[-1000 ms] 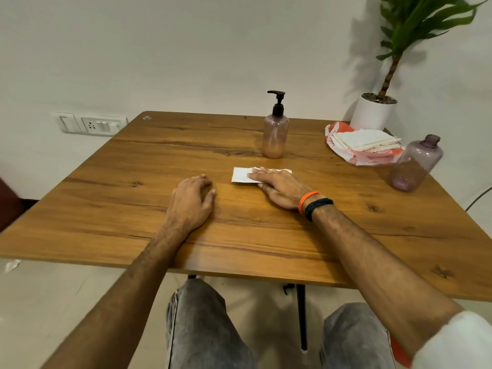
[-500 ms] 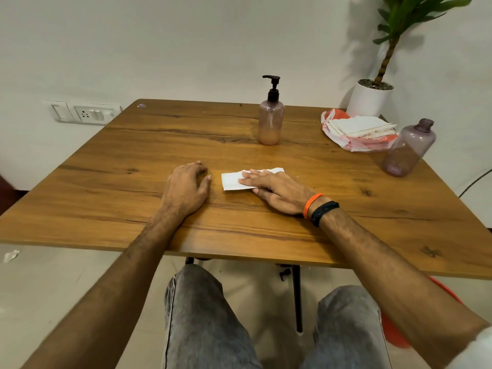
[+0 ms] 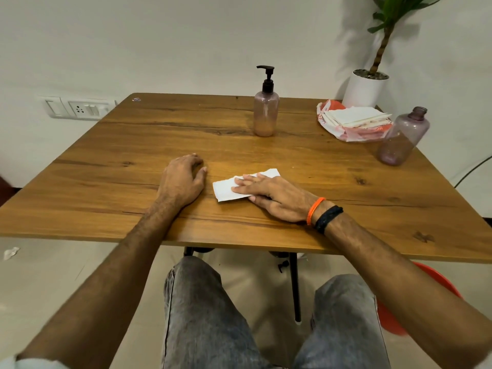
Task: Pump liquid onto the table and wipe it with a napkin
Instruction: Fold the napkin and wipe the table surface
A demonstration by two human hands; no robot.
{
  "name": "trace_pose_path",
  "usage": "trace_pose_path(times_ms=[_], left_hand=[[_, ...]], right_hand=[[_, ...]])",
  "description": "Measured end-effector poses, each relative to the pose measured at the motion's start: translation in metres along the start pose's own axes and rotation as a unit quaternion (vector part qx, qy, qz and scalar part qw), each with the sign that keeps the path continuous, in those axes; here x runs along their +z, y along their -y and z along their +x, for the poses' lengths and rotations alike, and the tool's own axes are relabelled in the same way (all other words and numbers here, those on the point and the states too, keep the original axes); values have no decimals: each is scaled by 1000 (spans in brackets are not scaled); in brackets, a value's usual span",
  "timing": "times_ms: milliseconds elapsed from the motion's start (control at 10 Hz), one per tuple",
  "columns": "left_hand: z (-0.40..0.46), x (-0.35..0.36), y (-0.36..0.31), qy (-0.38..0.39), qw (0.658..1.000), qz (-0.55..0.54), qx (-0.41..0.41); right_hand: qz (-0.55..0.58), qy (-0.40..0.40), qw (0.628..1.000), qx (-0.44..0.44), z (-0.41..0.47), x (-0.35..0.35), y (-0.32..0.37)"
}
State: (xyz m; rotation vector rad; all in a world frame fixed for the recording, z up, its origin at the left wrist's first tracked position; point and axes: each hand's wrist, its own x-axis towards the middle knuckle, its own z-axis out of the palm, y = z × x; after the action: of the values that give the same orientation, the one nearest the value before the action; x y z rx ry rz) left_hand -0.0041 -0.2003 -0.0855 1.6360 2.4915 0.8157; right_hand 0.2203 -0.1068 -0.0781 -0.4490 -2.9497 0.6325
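A folded white napkin (image 3: 225, 188) lies flat near the middle of the wooden table (image 3: 133, 145). My right hand (image 3: 274, 194) presses on it with straight fingers, covering its right half. My left hand (image 3: 183, 179) rests palm down on the bare wood just left of the napkin, fingers loosely curled, holding nothing. A pink pump bottle (image 3: 266, 113) with a black pump head stands upright farther back, past the napkin. No liquid shows on the wood.
A stack of white napkins (image 3: 354, 117) on a red and white wrapper lies at the back right. A capless purple bottle (image 3: 403, 137) stands near the right edge. A potted plant (image 3: 366, 87) stands behind the table corner. A red stool (image 3: 426, 286) is under my right arm.
My right hand has slid the napkin across the wood toward me and to the left. My left hand has stayed in place. The camera has tilted down.
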Motion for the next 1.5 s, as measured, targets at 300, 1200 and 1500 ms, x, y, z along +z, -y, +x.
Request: trace_pose_path(times_ms=[300,1200,1500], left_hand=[[0,1,4,3,1000,-6,6],[2,3,10,11,1000,-14,20],[4,5,11,4,1000,-12,20]], right_hand=[[0,23,1000,8,-33,-9,-15],[-62,-72,979,180,-25,15,25],[-103,-82,955,265,-11,33,46]])
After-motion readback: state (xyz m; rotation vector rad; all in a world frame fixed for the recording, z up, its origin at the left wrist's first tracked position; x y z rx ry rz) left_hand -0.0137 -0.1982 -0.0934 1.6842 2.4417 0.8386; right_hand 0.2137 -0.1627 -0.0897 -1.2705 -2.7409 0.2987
